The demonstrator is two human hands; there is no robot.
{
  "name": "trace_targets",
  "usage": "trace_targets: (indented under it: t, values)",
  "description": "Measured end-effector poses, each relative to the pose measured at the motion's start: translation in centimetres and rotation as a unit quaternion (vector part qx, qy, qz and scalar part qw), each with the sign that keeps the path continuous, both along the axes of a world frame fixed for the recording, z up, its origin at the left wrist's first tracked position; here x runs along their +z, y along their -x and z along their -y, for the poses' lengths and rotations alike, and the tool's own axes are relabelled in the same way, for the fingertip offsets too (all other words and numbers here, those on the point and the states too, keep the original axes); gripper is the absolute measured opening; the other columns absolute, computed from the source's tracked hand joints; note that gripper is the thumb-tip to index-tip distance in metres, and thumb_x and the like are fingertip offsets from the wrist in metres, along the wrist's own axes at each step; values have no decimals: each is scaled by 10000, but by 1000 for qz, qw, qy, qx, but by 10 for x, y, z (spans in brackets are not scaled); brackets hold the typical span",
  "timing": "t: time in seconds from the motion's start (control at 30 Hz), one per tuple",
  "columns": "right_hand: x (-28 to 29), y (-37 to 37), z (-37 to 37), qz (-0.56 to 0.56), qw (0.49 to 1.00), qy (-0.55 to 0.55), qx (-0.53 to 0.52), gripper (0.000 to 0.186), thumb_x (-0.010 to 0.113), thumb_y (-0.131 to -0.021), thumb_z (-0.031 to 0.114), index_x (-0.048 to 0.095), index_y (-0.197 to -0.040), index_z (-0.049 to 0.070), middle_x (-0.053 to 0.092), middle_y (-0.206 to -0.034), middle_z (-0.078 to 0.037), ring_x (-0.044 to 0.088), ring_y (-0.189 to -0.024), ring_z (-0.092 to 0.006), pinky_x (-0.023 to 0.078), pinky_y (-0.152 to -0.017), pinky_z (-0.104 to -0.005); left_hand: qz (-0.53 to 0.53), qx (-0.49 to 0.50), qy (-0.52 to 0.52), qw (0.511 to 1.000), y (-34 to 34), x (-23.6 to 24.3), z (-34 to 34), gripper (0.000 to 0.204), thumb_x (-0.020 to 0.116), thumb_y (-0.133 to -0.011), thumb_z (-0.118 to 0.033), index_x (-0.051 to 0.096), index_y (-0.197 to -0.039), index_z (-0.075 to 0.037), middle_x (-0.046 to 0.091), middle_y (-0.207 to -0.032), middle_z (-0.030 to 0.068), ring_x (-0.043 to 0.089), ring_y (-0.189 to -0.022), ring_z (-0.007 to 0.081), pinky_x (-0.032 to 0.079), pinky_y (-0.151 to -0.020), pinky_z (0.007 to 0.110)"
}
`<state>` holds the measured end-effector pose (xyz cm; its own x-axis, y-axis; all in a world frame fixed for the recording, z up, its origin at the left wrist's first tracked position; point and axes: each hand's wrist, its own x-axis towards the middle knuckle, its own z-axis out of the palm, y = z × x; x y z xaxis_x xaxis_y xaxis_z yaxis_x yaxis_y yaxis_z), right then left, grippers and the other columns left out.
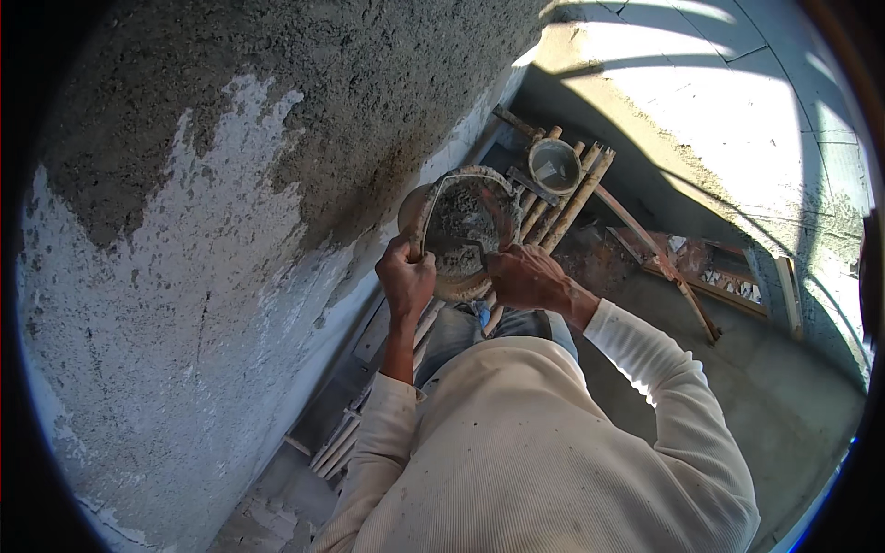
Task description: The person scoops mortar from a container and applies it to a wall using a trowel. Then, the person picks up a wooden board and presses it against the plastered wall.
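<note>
In front of my body is a round, mortar-crusted bucket (431,207) with wet grey mortar (464,221) inside. My left hand (407,281) is closed on its near left rim, thumb up. At the right side of the bucket my right hand (533,276) is wrapped round the handle of a trowel (470,243). The trowel's bent metal neck shows over the mortar; its blade is hard to make out. To the left rises a wall (350,120), with dark, rough mortar on its upper part and a pale, scraped surface below.
Beyond the bucket, wooden poles (581,198) form a scaffold platform carrying a second round bucket (554,166). A reddish plank (659,258) slants down on the right, beside a wooden-edged frame (719,284) with debris. Far below lies a grey floor (774,387). A sunlit wall (682,101) stands at upper right.
</note>
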<state>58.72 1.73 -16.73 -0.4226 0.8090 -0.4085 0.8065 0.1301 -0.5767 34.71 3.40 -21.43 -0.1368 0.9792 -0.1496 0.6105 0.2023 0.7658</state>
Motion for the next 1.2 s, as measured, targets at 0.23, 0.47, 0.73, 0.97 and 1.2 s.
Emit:
trace_targets:
  t: [0.23, 0.47, 0.73, 0.97, 1.2]
  values:
    - [-41, 12, 30, -139, 986, -93, -9, 217, 663, -846, 122, 713, -1009, -11, 696, -782, -220, 684, -794, -499, 576, -743, -512, 49, 29, -13, 998, -4, 14, 12, 415, 685, -805, 12, 724, -1218, 26, 644, -805, 106, 582, -668, 174, 509, -713, 355]
    - [-36, -6, 33, -281, 833, 357, -316, 279, 585, -962, 189, 737, -1093, -5, 655, -751, -78, 644, -634, -195, 534, -595, -356, 111, 33, -1, 993, -15, 37, 27, 359, 660, -831, 13, 727, -1180, 59, 665, -857, 75, 591, -648, 152, 508, -678, 357]
    - [1, -1, 45, -364, 795, 364, -322, 242, 644, -977, 253, 663, -974, 12, 572, -705, -13, 582, -602, -111, 454, -521, -304, 132, 89, 41, 986, -11, 16, 30, 106, 669, -822, -25, 675, -899, 46, 646, -820, 33, 561, -686, 113, 493, -676, 333]
    - [-17, -25, 42, -468, 750, 295, -361, 238, 677, -961, 237, 614, -887, 20, 581, -708, -24, 563, -564, -116, 450, -519, -295, 233, 165, 108, 952, -31, -18, 31, 105, 700, -785, -29, 711, -881, 13, 662, -837, -5, 570, -747, 103, 478, -733, 299]
    - [-36, -56, 3, -604, 569, 344, -439, 154, 645, -978, 142, 632, -1022, -5, 631, -767, -74, 577, -535, -152, 470, -481, -276, 269, 215, 143, 928, -44, -52, 26, 230, 686, -765, 1, 725, -989, 35, 703, -967, 47, 635, -800, 158, 525, -748, 334]
